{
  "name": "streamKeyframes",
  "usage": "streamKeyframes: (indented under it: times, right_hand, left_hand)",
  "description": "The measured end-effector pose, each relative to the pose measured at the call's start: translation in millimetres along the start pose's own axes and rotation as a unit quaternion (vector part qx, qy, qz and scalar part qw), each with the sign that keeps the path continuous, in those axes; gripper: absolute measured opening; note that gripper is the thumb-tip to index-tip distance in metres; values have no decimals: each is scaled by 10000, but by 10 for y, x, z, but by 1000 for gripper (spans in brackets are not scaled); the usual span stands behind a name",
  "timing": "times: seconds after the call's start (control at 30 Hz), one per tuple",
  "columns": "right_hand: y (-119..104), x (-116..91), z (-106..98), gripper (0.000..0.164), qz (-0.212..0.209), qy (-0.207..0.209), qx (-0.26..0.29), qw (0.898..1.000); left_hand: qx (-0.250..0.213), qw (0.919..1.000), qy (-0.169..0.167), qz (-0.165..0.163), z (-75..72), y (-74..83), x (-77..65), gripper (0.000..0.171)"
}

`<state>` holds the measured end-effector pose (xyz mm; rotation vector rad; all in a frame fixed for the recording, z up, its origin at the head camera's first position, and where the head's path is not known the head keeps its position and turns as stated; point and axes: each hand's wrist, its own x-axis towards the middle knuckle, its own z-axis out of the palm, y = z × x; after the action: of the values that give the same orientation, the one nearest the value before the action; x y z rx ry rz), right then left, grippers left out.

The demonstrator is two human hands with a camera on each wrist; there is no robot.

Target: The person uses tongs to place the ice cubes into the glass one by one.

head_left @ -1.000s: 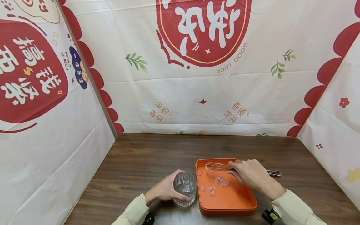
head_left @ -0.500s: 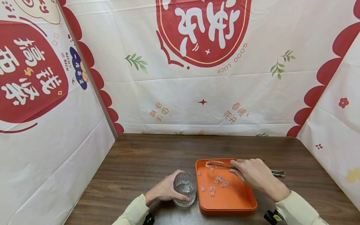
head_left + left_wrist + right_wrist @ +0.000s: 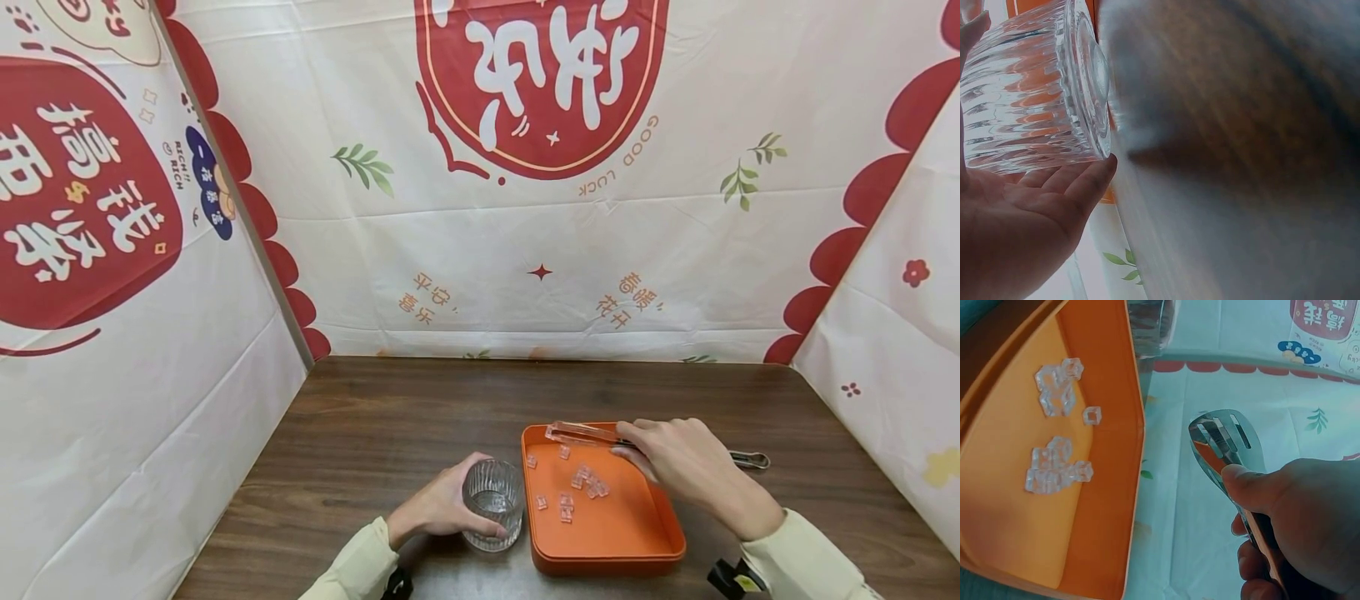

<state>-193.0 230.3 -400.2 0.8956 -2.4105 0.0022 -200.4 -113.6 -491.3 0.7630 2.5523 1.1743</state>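
Observation:
My left hand grips a ribbed clear glass that stands just left of an orange tray. Thumb and fingers curve round the glass's side, and in the left wrist view a fingertip lies near its base. Metal tongs are in my right hand, their slotted heads over the tray's back left corner in the head view. I cannot tell whether a clear cube sits between the tips. Several clear ice-like cubes lie on the tray floor, in small clusters and singly.
All this stands on a brown wood-grain table. Printed white cloth hangs behind it and along both sides. The tray's raised wall separates the cubes from the glass.
My right hand and the tongs have shifted a little right and toward the back. The tong arms look closer together, and a loose cube shows in front of them. The left hand and glass stay put.

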Motion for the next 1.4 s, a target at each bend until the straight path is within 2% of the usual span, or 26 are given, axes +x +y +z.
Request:
streamKeyframes:
  times: [0.43, 0.87, 1.17, 1.4]
  right_hand:
    - [-146, 85, -117, 23, -100, -36, -29, 9999]
    - [-352, 197, -163, 22, -265, -264, 137, 9992]
    - [-474, 249, -127, 24, -583, -67, 477, 9971]
    - [-548, 274, -63, 25, -680, -4, 529, 9963]
  left_hand:
    - [40, 9999, 95, 66, 15, 0, 0, 84]
    - [58, 9998, 125, 116, 22, -2, 10, 84]
    - [86, 9996, 105, 260, 16, 5, 10, 84]
    - [76, 9998, 82, 171, 15, 2, 4, 84]
